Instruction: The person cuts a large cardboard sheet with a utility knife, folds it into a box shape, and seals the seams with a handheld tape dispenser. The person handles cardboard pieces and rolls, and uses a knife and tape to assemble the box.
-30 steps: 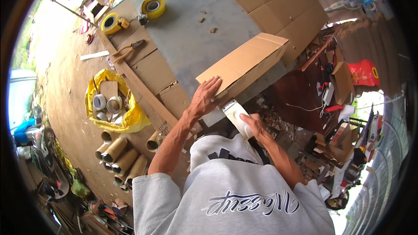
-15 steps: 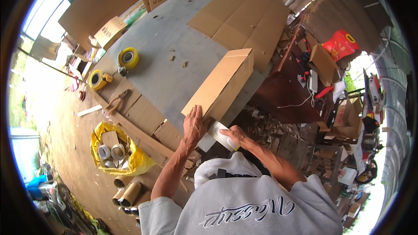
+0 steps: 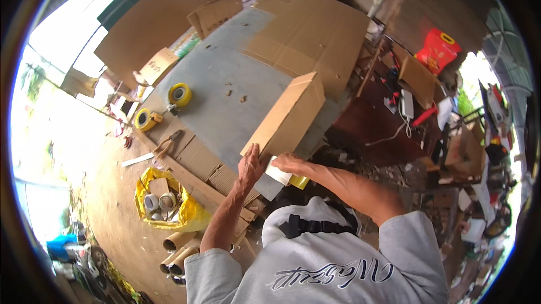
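Note:
A long, narrow cardboard box (image 3: 284, 118) lies slantwise on the grey tabletop (image 3: 208, 95), its near end towards me. My left hand (image 3: 252, 163) holds that near end, its fingers reaching over the top edge. Close beside it, my right hand (image 3: 288, 163) is closed over a pale roll (image 3: 278, 172) that looks like wide tape. A yellow part shows below the right wrist. The right fingertips lie against the box's near end, and what is under them is partly hidden.
Two yellow tape rolls (image 3: 180, 95) and pliers (image 3: 168, 143) are at the table's left. A flattened carton (image 3: 315, 33) covers its far end. A yellow bag (image 3: 194, 214) with used rolls and several cardboard tubes (image 3: 179, 240) stand lower left. A dark red surface (image 3: 372, 129) adjoins at right.
My right hand has moved left and up to the box's near end, covering more of the pale roll. The left hand stays on the box. The whole view has shifted slightly.

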Demonstrator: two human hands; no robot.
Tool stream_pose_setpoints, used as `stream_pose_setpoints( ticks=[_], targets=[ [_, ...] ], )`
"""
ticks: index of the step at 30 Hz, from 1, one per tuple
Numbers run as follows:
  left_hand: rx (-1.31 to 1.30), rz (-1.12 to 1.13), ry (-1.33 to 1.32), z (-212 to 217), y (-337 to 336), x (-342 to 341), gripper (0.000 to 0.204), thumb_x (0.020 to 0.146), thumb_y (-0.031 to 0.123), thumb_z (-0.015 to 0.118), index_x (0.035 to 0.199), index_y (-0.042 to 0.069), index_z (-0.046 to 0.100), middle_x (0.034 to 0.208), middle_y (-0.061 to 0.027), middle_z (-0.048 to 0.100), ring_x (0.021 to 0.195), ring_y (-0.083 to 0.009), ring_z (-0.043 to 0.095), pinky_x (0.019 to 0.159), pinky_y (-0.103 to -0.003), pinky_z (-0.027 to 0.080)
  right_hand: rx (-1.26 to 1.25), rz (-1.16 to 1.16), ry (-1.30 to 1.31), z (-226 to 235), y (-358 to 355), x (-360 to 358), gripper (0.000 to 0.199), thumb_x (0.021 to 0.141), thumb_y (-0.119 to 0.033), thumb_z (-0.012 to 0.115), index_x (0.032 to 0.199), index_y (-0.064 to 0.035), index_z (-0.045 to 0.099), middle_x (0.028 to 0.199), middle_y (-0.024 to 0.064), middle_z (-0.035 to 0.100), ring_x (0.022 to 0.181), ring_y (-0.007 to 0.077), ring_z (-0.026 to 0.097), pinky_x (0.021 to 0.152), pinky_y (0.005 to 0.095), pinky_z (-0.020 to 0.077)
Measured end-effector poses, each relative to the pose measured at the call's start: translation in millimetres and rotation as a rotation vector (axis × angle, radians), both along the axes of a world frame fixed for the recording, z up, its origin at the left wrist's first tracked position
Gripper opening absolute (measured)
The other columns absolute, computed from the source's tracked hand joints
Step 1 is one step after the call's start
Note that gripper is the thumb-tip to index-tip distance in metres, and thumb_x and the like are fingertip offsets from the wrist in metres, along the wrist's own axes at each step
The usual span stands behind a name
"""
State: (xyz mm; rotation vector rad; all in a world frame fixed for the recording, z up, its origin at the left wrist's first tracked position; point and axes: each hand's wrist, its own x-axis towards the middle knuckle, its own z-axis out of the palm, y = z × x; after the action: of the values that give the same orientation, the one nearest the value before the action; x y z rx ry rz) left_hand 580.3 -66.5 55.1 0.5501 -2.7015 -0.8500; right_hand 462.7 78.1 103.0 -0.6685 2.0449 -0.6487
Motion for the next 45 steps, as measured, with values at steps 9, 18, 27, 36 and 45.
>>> stream_pose_setpoints(
  ticks=[9, 18, 27, 36, 45],
  targets=[
    [-0.053, 0.145, -0.284, 25.1, 6.0, -19.2, 0.046, 0.069, 0.038, 0.08, 0.1, 0.006, 0.066, 0.096, -0.0185, 0.071, 0.088, -0.0363, 0.071, 0.075, -0.048, 0.059, 0.001, 0.361, -0.02, -106.4, 85.8, 37.5, 0.064, 0.085, -0.058, 0.061, 0.103, 0.002, 0.073, 0.103, 0.0259, 0.072, 0.099, 0.0376, 0.07, 0.086, 0.0467, 0.052],
    [-0.07, 0.537, 0.017, -5.8, 66.2, 13.5, 0.045, 0.071, 0.033, 0.079, 0.095, 0.003, 0.057, 0.095, -0.0189, 0.068, 0.095, -0.0406, 0.067, 0.08, -0.05, 0.055, -0.146, -0.204, -0.228, -49.7, 273.7, -8.0, 0.049, 0.091, -0.044, 0.067, 0.075, 0.0021, 0.068, 0.066, 0.0046, 0.059, 0.06, 0.0165, 0.052, 0.056, 0.0378, 0.0411],
    [-0.169, 0.54, 0.025, 1.3, 48.2, -9.1, 0.033, 0.073, 0.025, 0.075, 0.089, 0.006, 0.053, 0.09, -0.0178, 0.065, 0.088, -0.0419, 0.065, 0.073, -0.052, 0.052, -0.459, -0.758, -0.248, -23.2, 372.5, 11.6, 0.05, 0.095, -0.044, 0.058, 0.096, 0.0041, 0.072, 0.071, 0.0104, 0.061, 0.068, 0.0199, 0.058, 0.061, 0.0397, 0.0447],
    [0.031, 0.456, 0.538, 47.5, 158.1, -10.9, 0.06, 0.086, 0.032, 0.076, 0.134, 0.003, 0.054, 0.125, -0.0207, 0.063, 0.116, -0.0363, 0.06, 0.099, -0.044, 0.049, -0.5, -0.255, -0.127, 101.8, 292.4, 7.9, 0.038, 0.098, -0.035, 0.056, 0.081, -0.0023, 0.065, 0.069, 0.0105, 0.06, 0.062, 0.0217, 0.055, 0.058, 0.0379, 0.0421],
    [1.713, 0.196, 0.2, 20.0, 225.7, 58.0, 0.031, 0.103, 0.032, 0.06, 0.109, 0.004, 0.07, 0.099, -0.0009, 0.07, 0.09, -0.0119, 0.065, 0.084, -0.03, 0.052, -0.904, 0.646, 0.533, 39.4, 280.8, -1.2, 0.013, 0.092, -0.012, 0.059, 0.08, -0.0069, 0.061, 0.07, 0.0134, 0.057, 0.06, 0.031, 0.056, 0.056, 0.0442, 0.0438]
  ],
)
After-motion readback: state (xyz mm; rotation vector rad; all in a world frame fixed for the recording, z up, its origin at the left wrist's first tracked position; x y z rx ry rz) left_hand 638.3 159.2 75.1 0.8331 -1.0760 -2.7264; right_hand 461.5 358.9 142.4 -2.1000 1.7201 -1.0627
